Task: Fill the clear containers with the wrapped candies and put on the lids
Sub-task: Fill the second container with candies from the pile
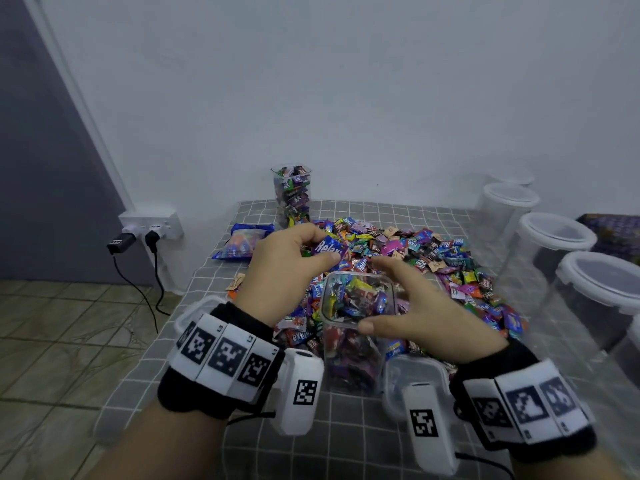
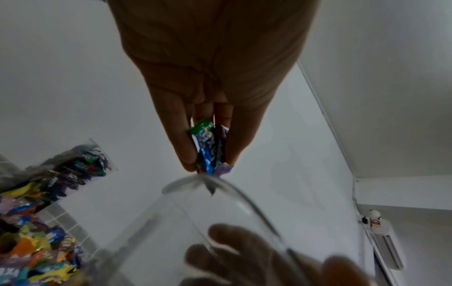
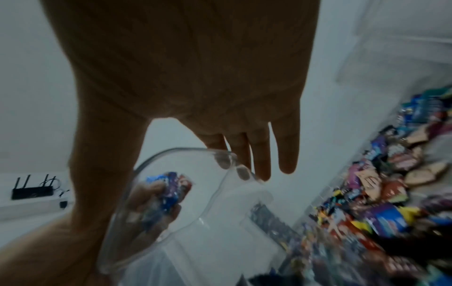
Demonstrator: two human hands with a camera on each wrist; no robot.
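container: clear square jar [image 1: 353, 327], open-topped, nearly full of mixed wrapped candies, standing at the near edge of the candy heap [image 1: 433, 258]
left hand [image 1: 284, 268]: pinching a few wrappers [image 2: 211, 149], purple and blue, over the rim
right hand [image 1: 426, 313]: thumb and fingers curved round the jar's rim
lid [image 1: 415, 379]: flat beside the jar

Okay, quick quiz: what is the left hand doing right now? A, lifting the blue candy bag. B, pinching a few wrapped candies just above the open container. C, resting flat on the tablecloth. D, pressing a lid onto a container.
B: the left hand pinches wrapped candies in its fingers just above the rim of the open clear container, which the right hand steadies.
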